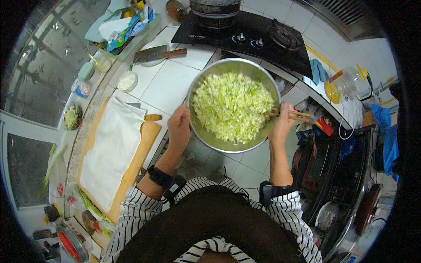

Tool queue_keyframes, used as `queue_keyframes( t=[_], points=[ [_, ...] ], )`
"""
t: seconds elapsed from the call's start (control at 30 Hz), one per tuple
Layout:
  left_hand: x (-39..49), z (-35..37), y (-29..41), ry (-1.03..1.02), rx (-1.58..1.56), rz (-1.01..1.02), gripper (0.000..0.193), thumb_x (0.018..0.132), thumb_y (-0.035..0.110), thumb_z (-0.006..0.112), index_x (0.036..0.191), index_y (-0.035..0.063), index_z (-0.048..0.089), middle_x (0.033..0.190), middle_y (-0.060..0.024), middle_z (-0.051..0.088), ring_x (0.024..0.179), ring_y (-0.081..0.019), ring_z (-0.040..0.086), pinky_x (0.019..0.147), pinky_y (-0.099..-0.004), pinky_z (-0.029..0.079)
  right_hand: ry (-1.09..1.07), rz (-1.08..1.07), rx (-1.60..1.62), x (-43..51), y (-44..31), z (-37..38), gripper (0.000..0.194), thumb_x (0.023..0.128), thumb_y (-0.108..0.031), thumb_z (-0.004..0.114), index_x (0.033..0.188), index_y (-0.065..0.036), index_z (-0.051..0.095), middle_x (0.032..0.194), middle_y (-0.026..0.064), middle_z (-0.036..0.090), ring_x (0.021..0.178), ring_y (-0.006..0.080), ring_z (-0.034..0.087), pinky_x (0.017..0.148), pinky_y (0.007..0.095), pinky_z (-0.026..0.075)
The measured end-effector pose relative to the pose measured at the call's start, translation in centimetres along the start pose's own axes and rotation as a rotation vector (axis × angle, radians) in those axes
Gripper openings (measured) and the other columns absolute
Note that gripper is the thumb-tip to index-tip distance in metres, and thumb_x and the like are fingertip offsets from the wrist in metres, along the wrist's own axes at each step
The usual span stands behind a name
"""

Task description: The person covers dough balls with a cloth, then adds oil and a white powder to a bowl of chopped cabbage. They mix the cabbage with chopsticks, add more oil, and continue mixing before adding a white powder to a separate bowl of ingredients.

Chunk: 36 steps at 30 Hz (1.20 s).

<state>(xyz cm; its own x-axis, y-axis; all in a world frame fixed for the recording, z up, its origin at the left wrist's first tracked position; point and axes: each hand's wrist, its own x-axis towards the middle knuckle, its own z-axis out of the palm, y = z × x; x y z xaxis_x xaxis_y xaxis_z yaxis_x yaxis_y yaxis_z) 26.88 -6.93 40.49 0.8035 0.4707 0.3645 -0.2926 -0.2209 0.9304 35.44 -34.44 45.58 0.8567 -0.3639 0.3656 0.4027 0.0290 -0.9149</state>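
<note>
Between my two hands is a steel mixing bowl, tilted so its inside faces me. It is filled with finely chopped pale green vegetable, likely cabbage. My left hand grips the bowl's left rim, thumb up along the edge. On the other side my right hand holds the right rim, together with a pair of wooden chopsticks. The chopsticks' tips reach into the chopped vegetable. Both hands' fingers are partly hidden behind the bowl.
A white cloth covers much of a wooden board at left, with a wooden handle poking out. Behind it are a cleaver lying across a dish and a bowl of white powder. The black gas stove stands ahead.
</note>
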Motion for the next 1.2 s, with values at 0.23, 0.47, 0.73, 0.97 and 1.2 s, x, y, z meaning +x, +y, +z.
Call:
queue_keyframes(
  t=[0.23,0.47,0.73,0.97,1.2],
  points=[
    [-1.3,0.4,-1.4,-0.128,0.03,-0.228,0.027,0.096,0.013,0.05,0.114,-0.0057,0.057,0.068,0.0008,0.05,0.063,-0.0061,0.044,0.055,-0.0224,0.036,0.072,0.119,-0.257,-1.1,1.7,0.4,0.022,0.092,-0.016,0.049,0.078,0.0,0.048,0.079,0.0029,0.047,0.072,0.0142,0.042,0.068,0.0293,0.037],
    [-0.2,-0.9,-1.7,0.036,-0.044,0.053,0.029,0.096,0.014,0.047,0.116,-0.0063,0.056,0.071,0.0013,0.05,0.063,-0.006,0.043,0.054,-0.0233,0.036,-0.09,-0.124,0.144,0.1,1.5,-0.2,0.018,0.096,-0.017,0.046,0.085,-0.003,0.05,0.079,-0.0004,0.047,0.073,0.009,0.042,0.065,0.0247,0.037],
    [-0.6,-1.2,-0.8,-0.093,0.113,-0.225,0.028,0.095,0.01,0.046,0.116,-0.0052,0.057,0.087,-0.0062,0.063,0.077,-0.0129,0.056,0.07,-0.0266,0.046,-0.007,0.151,-0.215,-1.6,0.9,2.5,0.019,0.094,-0.02,0.048,0.085,-0.004,0.052,0.08,0.0012,0.047,0.075,0.012,0.043,0.068,0.0286,0.038],
    [-0.5,-2.6,0.4,-0.056,-0.192,-0.075,0.032,0.098,0.014,0.044,0.121,-0.0054,0.054,0.083,-0.0028,0.058,0.073,-0.0082,0.054,0.066,-0.0243,0.045,0.01,-0.108,0.061,-0.6,0.4,2.0,0.021,0.094,-0.018,0.047,0.083,-0.001,0.052,0.079,0.0018,0.049,0.074,0.0115,0.043,0.069,0.0276,0.038],
    [-1.0,-2.2,0.4,-0.109,-0.021,-0.202,0.031,0.097,0.015,0.046,0.12,-0.0047,0.054,0.088,-0.0039,0.061,0.075,-0.0101,0.053,0.067,-0.0245,0.045,0.063,0.262,-0.312,-1.0,1.2,2.5,0.022,0.093,-0.018,0.048,0.08,0.0,0.048,0.076,0.0017,0.046,0.072,0.0132,0.041,0.069,0.0288,0.036]
  ],
)
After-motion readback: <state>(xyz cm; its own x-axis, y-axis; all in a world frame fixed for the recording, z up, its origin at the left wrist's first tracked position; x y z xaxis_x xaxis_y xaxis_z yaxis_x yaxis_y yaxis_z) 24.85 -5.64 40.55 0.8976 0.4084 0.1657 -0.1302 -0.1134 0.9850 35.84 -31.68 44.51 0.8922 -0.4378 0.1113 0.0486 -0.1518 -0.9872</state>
